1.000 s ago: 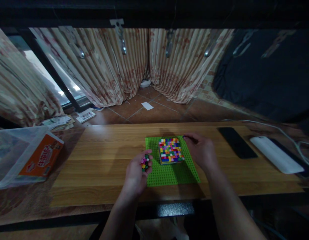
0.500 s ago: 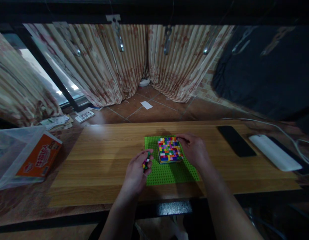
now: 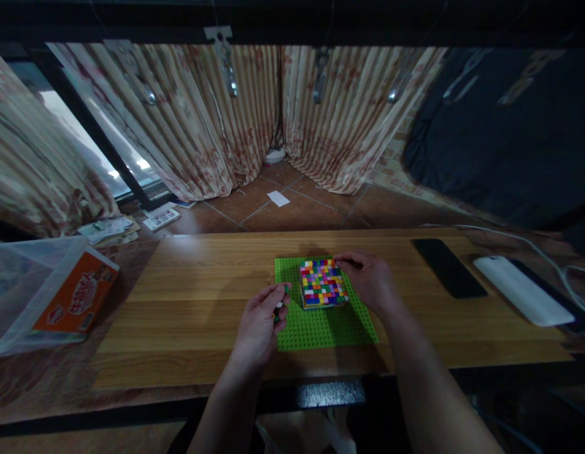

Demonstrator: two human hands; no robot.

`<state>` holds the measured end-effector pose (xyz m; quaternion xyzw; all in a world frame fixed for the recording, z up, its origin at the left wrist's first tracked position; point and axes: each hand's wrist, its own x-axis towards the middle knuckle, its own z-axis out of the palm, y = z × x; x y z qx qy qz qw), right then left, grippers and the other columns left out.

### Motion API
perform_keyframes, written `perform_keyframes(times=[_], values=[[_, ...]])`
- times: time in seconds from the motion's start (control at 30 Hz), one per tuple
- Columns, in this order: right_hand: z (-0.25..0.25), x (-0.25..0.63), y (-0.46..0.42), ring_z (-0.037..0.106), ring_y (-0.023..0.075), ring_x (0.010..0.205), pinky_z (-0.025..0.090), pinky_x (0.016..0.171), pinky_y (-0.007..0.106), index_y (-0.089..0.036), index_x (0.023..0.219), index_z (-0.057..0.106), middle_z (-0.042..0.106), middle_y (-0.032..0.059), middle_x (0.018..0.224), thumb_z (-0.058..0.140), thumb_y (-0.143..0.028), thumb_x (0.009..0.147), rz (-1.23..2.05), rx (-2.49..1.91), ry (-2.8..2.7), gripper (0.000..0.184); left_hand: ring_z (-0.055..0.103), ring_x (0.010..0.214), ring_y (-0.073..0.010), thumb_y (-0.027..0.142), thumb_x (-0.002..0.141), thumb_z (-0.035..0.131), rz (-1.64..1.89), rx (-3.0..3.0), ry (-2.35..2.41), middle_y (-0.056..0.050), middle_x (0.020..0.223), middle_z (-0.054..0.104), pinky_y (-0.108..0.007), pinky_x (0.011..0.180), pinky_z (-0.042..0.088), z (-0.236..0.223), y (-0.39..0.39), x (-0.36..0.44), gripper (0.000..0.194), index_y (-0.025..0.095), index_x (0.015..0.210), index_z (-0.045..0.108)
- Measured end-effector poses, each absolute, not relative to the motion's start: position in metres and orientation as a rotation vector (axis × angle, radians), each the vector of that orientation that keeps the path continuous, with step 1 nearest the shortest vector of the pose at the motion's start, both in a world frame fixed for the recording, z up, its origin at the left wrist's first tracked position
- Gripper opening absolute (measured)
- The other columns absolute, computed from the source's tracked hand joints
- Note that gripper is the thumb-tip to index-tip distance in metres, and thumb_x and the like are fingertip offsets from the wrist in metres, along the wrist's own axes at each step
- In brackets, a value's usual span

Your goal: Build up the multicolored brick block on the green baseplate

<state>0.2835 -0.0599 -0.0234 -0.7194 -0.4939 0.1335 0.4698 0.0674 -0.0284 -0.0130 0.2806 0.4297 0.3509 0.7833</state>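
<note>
A square block of small multicoloured building bricks (image 3: 323, 282) stands on a green studded baseplate (image 3: 311, 331). My left hand (image 3: 264, 315) is closed around several small loose building bricks (image 3: 278, 308), held over the baseplate's left edge; green, white and black ones show between thumb and fingers. At the block's far right corner, my right hand (image 3: 368, 277) has thumb and forefinger pinched together, touching the top edge. Whatever is between those fingertips is too small to make out.
On the wooden table (image 3: 193, 302), a black phone-like slab (image 3: 448, 268) and a white oblong device (image 3: 522, 290) with a cable lie to the right. A clear plastic bin (image 3: 32, 284) with an orange label stands left of the table. Metal clips (image 3: 226, 63) hang overhead.
My left fingers have closed further over the loose bricks, so fewer show. My right fingertips stay at the block's far right corner, with the hand slightly turned.
</note>
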Motion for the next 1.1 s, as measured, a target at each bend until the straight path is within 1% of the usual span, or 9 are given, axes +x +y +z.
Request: perform_keyframes(times=[0.17, 0.37, 0.57, 0.73, 0.87, 0.93, 1.0, 1.1], values=[[-0.020, 0.288, -0.057, 0.068, 0.0199, 0.079, 0.053, 0.080, 0.036, -0.022, 0.077, 0.075, 0.075, 0.0032, 0.083, 0.063, -0.025, 0.076, 0.429, -1.771, -1.166, 0.012, 0.037, 0.049, -0.0020, 0.035, 0.059, 0.083, 0.762, 0.616, 0.923, 0.003, 0.067, 0.053, -0.016, 0.042, 0.018, -0.015, -0.028, 0.067, 0.040, 0.011, 0.088, 0.069], [-0.018, 0.297, -0.055, 0.069, 0.0191, 0.078, 0.053, 0.079, 0.036, -0.021, 0.080, 0.075, 0.075, 0.0024, 0.082, 0.066, -0.023, 0.075, 0.587, -1.794, -1.163, 0.010, 0.037, 0.049, -0.0018, 0.037, 0.058, 0.084, 0.767, 0.623, 0.929, 0.002, 0.067, 0.053, -0.016, 0.043, 0.018, -0.015, -0.029, 0.068, 0.041, 0.011, 0.087, 0.070], [-0.023, 0.302, -0.055, 0.068, 0.0186, 0.079, 0.053, 0.081, 0.036, -0.021, 0.080, 0.075, 0.075, 0.0026, 0.083, 0.068, -0.028, 0.075, 0.676, -1.697, -1.162, 0.011, 0.038, 0.049, -0.0021, 0.037, 0.058, 0.084, 0.770, 0.628, 0.932, 0.002, 0.067, 0.054, -0.016, 0.042, 0.018, -0.014, -0.030, 0.069, 0.042, 0.012, 0.089, 0.071], [-0.028, 0.305, -0.057, 0.068, 0.0185, 0.085, 0.053, 0.084, 0.038, -0.022, 0.088, 0.076, 0.075, 0.0034, 0.090, 0.071, -0.038, 0.073, 0.729, -1.618, -1.092, 0.022, 0.038, 0.049, -0.0021, 0.038, 0.059, 0.083, 0.771, 0.633, 0.931, 0.002, 0.066, 0.054, -0.016, 0.042, 0.018, -0.016, -0.029, 0.069, 0.041, 0.012, 0.088, 0.070], [-0.032, 0.305, -0.053, 0.068, 0.0192, 0.082, 0.054, 0.078, 0.036, -0.020, 0.093, 0.076, 0.075, 0.0064, 0.093, 0.067, -0.050, 0.076, 0.652, -1.604, -0.989, 0.036, 0.038, 0.050, -0.0016, 0.037, 0.058, 0.084, 0.774, 0.620, 0.945, 0.002, 0.067, 0.055, -0.015, 0.044, 0.020, -0.014, -0.028, 0.068, 0.041, 0.012, 0.087, 0.070], [-0.033, 0.302, -0.049, 0.068, 0.0206, 0.086, 0.053, 0.077, 0.035, -0.018, 0.093, 0.076, 0.075, 0.0075, 0.095, 0.065, -0.055, 0.076, 0.625, -1.607, -0.951, 0.042, 0.038, 0.049, -0.0016, 0.038, 0.058, 0.084, 0.769, 0.611, 0.943, 0.002, 0.067, 0.054, -0.015, 0.044, 0.020, -0.014, -0.028, 0.067, 0.041, 0.012, 0.086, 0.070], [-0.034, 0.297, -0.046, 0.068, 0.0218, 0.091, 0.053, 0.079, 0.035, -0.019, 0.091, 0.076, 0.075, 0.0073, 0.097, 0.065, -0.058, 0.075, 0.644, -1.605, -0.946, 0.043, 0.038, 0.049, -0.0017, 0.039, 0.059, 0.083, 0.767, 0.611, 0.940, 0.002, 0.066, 0.054, -0.015, 0.043, 0.019, -0.013, -0.028, 0.067, 0.040, 0.012, 0.085, 0.070], [-0.032, 0.288, -0.043, 0.068, 0.0221, 0.090, 0.052, 0.079, 0.034, -0.019, 0.086, 0.076, 0.075, 0.0072, 0.093, 0.067, -0.061, 0.072, 0.714, -1.610, -0.936, 0.045, 0.038, 0.049, -0.0016, 0.038, 0.059, 0.083, 0.769, 0.615, 0.933, 0.002, 0.066, 0.054, -0.016, 0.043, 0.018, -0.014, -0.028, 0.067, 0.039, 0.012, 0.084, 0.070]])
